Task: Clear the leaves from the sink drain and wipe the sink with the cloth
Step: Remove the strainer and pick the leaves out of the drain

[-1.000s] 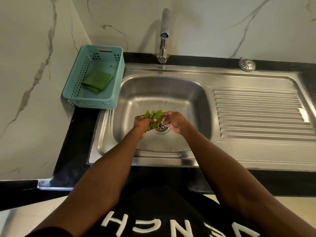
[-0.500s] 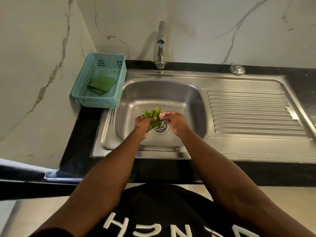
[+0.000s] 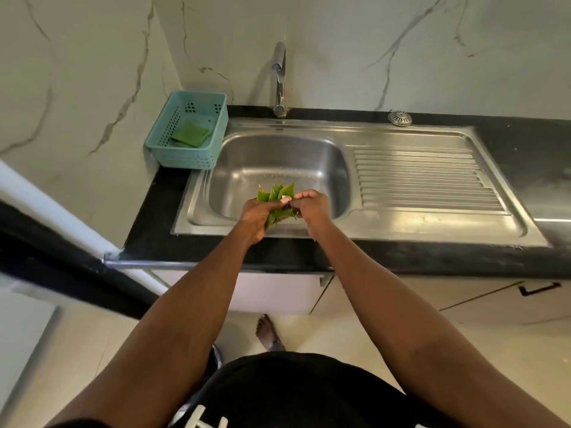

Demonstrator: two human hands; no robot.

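The left hand [image 3: 254, 215] is gripping a bunch of green leaves [image 3: 276, 201], its fingers curling round the lower part of the bunch while the leaf tips are fanning out above the knuckles. The right hand [image 3: 312, 207] is meeting it from the other side, its fingers bending in toward the same bunch and touching the leaves at their right edge (whether it is truly pinching them or only steadying them is hard to tell, since the fingertips are lying partly behind the foliage). Both hands are hovering over the front part of the steel sink [image 3: 312, 143], so the leaves are sitting up in the air above the basin, near its front rim; the drain itself is lying hidden behind the hands. A few water drops are glistening on the basin's back slope. The cloth [image 3: 190, 135], green and folded, is lying inside a teal plastic basket [image 3: 182, 159] that is standing on the black counter [image 3: 145, 236] just beside the sink's left rim, well apart from both hands. A tap [image 3: 279, 78] is rising behind the basin, and a round metal strainer [image 3: 399, 118] is resting on the counter behind the ribbed draining board [image 3: 423, 180].
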